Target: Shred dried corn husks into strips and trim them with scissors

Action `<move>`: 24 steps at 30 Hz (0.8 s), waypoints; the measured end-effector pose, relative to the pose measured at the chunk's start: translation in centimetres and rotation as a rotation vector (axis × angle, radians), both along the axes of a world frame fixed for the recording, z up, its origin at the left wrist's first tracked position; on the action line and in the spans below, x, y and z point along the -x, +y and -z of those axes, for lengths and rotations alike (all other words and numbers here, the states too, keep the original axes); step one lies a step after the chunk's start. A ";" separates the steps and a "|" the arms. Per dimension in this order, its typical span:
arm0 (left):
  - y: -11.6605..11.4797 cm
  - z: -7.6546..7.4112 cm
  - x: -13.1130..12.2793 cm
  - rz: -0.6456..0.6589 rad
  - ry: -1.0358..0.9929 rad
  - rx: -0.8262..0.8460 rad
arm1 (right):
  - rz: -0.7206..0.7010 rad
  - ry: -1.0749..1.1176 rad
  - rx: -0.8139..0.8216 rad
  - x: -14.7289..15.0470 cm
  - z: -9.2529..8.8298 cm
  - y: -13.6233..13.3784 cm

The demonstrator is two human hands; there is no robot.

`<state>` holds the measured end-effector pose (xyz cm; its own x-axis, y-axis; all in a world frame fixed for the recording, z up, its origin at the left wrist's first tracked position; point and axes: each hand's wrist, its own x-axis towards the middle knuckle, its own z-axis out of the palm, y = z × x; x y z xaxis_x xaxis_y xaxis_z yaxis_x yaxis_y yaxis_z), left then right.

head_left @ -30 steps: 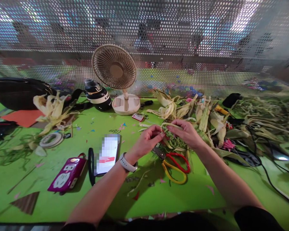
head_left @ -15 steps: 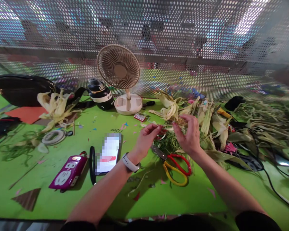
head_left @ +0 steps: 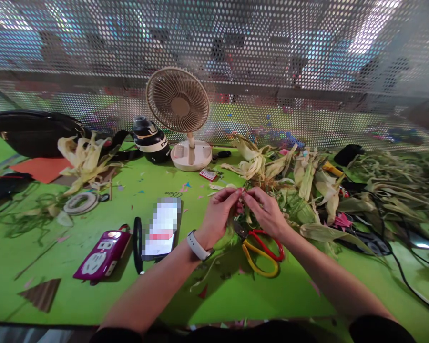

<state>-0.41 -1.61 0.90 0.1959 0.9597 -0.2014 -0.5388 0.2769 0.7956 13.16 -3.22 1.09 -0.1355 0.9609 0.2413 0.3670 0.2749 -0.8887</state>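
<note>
My left hand [head_left: 219, 214] and my right hand [head_left: 266, 212] meet above the green table [head_left: 103, 295], fingertips pinched together on a thin pale strip of corn husk [head_left: 243, 193]. A white watch sits on my left wrist. Just below the hands lie scissors [head_left: 259, 247] with one red and one yellow handle, resting on thin green shreds. A heap of corn husks [head_left: 293, 176] spreads behind and to the right of my right hand.
A phone [head_left: 160, 228] and a magenta power strip [head_left: 102, 255] lie left of my left arm. A small beige fan [head_left: 180, 112], a black-and-white bottle [head_left: 150, 140], a tape roll [head_left: 79, 203] and another husk bundle [head_left: 84, 159] stand further back. Black cables [head_left: 396, 257] run at the right.
My right hand, raised and spread half a second ago, has come down and closed against my left hand's fingertips on the husk strip. Both hands sit slightly lower and nearer the scissors.
</note>
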 end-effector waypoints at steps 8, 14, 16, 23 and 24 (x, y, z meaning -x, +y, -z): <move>-0.6 0.3 -0.2 0.006 0.158 -0.071 | -0.003 0.574 0.522 1.2 -0.2 -0.4; -0.8 1.0 -0.4 -0.008 0.163 -0.090 | 0.157 0.410 0.063 0.8 0.8 0.2; -1.0 1.0 -0.5 0.000 0.159 -0.101 | 0.159 0.427 0.066 0.8 1.2 0.3; -1.8 0.6 -0.9 0.001 0.171 -0.123 | 0.293 0.342 0.016 1.3 1.2 0.1; -1.9 0.6 -1.0 0.002 0.182 -0.130 | 0.299 0.331 0.018 1.4 1.2 0.1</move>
